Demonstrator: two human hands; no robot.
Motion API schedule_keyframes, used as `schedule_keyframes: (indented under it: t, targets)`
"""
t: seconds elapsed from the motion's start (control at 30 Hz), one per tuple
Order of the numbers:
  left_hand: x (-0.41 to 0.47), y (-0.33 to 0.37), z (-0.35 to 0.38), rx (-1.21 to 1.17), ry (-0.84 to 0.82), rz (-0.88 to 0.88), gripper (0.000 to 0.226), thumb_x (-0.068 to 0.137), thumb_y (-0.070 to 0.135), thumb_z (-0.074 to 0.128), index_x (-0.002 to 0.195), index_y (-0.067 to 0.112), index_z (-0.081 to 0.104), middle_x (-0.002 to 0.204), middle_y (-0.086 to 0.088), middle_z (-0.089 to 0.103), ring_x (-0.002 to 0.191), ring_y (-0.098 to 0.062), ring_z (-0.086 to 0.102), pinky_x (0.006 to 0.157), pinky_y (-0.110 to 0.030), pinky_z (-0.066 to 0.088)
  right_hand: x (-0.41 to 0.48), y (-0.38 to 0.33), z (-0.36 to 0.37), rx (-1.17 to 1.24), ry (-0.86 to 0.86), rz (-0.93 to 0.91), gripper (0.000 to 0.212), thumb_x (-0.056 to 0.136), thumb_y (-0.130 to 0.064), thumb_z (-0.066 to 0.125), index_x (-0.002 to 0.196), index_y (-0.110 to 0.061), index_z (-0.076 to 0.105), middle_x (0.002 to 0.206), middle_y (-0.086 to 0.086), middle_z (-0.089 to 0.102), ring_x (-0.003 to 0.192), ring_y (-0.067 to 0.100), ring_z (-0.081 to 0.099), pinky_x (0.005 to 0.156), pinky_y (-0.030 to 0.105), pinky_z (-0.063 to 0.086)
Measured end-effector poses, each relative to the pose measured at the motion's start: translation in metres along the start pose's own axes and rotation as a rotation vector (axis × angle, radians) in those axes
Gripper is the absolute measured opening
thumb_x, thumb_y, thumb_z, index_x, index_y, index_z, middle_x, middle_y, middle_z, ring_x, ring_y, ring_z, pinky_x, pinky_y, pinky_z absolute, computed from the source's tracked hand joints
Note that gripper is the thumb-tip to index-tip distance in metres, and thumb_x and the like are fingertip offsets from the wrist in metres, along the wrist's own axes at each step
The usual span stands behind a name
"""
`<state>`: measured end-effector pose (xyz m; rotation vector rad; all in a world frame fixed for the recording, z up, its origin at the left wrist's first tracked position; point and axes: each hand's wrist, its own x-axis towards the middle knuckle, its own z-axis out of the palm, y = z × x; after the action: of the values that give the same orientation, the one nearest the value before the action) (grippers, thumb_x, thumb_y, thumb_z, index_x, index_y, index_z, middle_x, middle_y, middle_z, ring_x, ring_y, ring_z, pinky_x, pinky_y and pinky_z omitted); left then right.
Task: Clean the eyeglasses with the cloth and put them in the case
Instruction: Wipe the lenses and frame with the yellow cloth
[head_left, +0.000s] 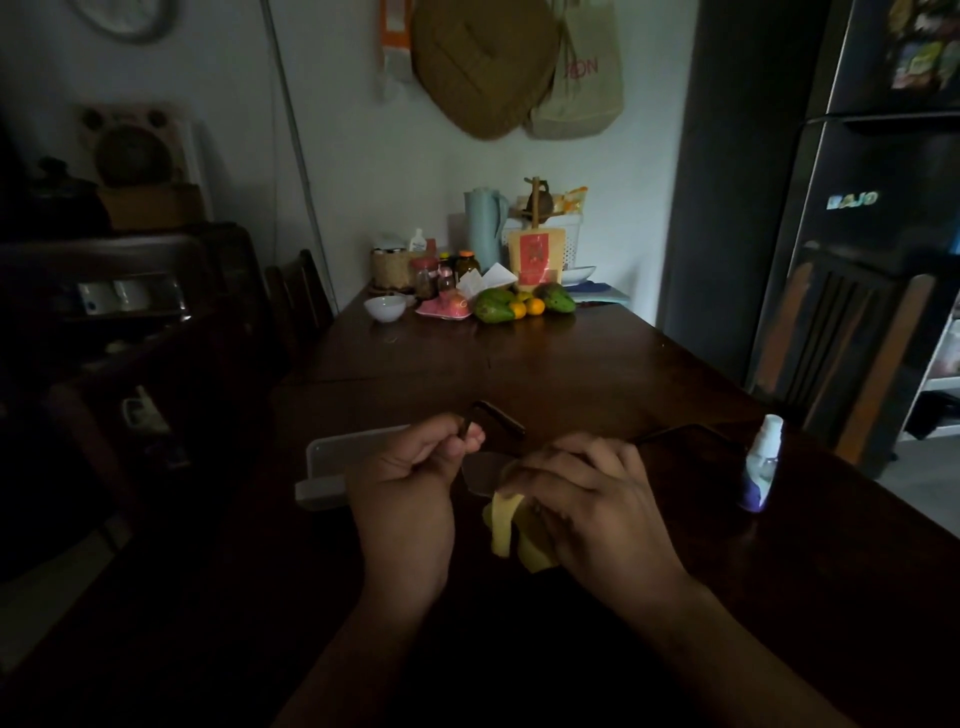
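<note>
Dark-framed eyeglasses (488, 467) hang above the dark wooden table (571, 364) between my two hands. My left hand (402, 499) pinches the frame at its left hinge, with one temple arm sticking up behind the fingers. My right hand (587, 499) presses a yellow cloth (506, 530) against a lens; the cloth's loose end dangles below the hand. The other temple arm juts out to the right past my right hand. A pale open case (332, 457) lies on the table just left of and behind my left hand.
A small spray bottle (761, 465) with a purple label stands to the right of my right hand. At the table's far end sit a white bowl (384, 307), fruit (524, 305), jars and a jug. Chairs stand left and right; a dark fridge (893, 208) is at right.
</note>
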<state>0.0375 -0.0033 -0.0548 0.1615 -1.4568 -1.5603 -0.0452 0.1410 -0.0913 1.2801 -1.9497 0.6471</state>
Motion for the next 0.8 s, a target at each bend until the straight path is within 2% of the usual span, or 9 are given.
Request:
schedule_keyframes:
  t: [0.1,0.2,0.33,0.5,0.57,0.67,0.73,0.8]
  targets:
    - [0.0,0.001,0.001,0.005,0.027,-0.013,0.04,0.084,-0.014,0.06,0.076,0.022,0.075,0.074,0.005,0.078,0.077,-0.01,0.073,0.075,-0.015,0.054,0.001,0.0,-0.002,-0.148,-0.001,-0.018,0.034,0.089,-0.033,0.053,0.119,-0.037,0.068,0.123,-0.017,0.066,0.116,0.016,0.051,0.085,0.037,0.03]
    - [0.0,0.001,0.001,0.009,0.04,-0.036,0.038,0.085,-0.015,0.059,0.076,0.018,0.076,0.073,0.006,0.077,0.075,-0.005,0.072,0.072,-0.013,0.052,0.003,-0.002,-0.005,-0.258,-0.014,-0.006,0.039,0.089,-0.038,0.047,0.12,-0.034,0.07,0.122,-0.015,0.067,0.117,0.018,0.047,0.086,0.039,0.031]
    - [0.0,-0.001,0.0,0.002,0.013,-0.035,0.05,0.085,-0.013,0.06,0.069,0.031,0.079,0.074,0.005,0.077,0.076,-0.008,0.072,0.077,-0.018,0.054,0.004,-0.006,-0.005,-0.276,-0.036,0.066,0.042,0.09,-0.041,0.045,0.125,-0.036,0.067,0.122,-0.015,0.066,0.12,0.016,0.046,0.081,0.041,0.044]
    - [-0.002,-0.006,0.0,0.01,0.008,-0.022,0.044,0.084,-0.014,0.061,0.077,0.025,0.08,0.075,0.003,0.078,0.074,-0.006,0.072,0.072,-0.015,0.053,0.005,-0.006,-0.004,-0.291,-0.097,0.092,0.042,0.091,-0.041,0.046,0.129,-0.037,0.064,0.125,-0.015,0.064,0.122,0.016,0.046,0.08,0.04,0.045]
    - [-0.001,-0.009,0.001,0.028,0.011,-0.024,0.048,0.085,-0.012,0.061,0.077,0.032,0.079,0.076,0.005,0.078,0.075,-0.005,0.072,0.073,-0.015,0.052,0.005,-0.006,-0.005,-0.281,-0.12,0.088,0.043,0.087,-0.042,0.05,0.126,-0.036,0.066,0.123,-0.015,0.066,0.118,0.015,0.046,0.077,0.037,0.044]
    - [0.001,-0.014,0.0,0.046,0.064,-0.028,0.055,0.086,-0.008,0.061,0.074,0.043,0.078,0.076,0.011,0.077,0.075,-0.004,0.072,0.075,-0.017,0.053,0.006,-0.006,-0.012,-0.252,-0.154,0.073,0.051,0.079,-0.046,0.043,0.12,-0.035,0.071,0.117,-0.014,0.07,0.111,0.012,0.047,0.076,0.029,0.037]
    - [0.004,-0.017,-0.002,0.035,0.11,-0.027,0.059,0.087,-0.009,0.061,0.075,0.046,0.077,0.077,0.014,0.077,0.076,-0.003,0.072,0.076,-0.017,0.053,0.007,-0.006,-0.014,-0.148,-0.152,0.067,0.049,0.08,-0.037,0.044,0.12,-0.033,0.071,0.119,-0.012,0.069,0.111,0.011,0.05,0.081,0.025,0.035]
    - [0.009,-0.018,-0.006,0.028,0.135,-0.019,0.06,0.088,-0.009,0.06,0.077,0.047,0.076,0.078,0.015,0.077,0.077,-0.002,0.072,0.071,-0.013,0.052,0.005,-0.003,-0.014,0.006,-0.133,0.092,0.048,0.081,-0.019,0.048,0.122,-0.031,0.07,0.124,-0.014,0.065,0.112,0.008,0.055,0.089,0.017,0.036]
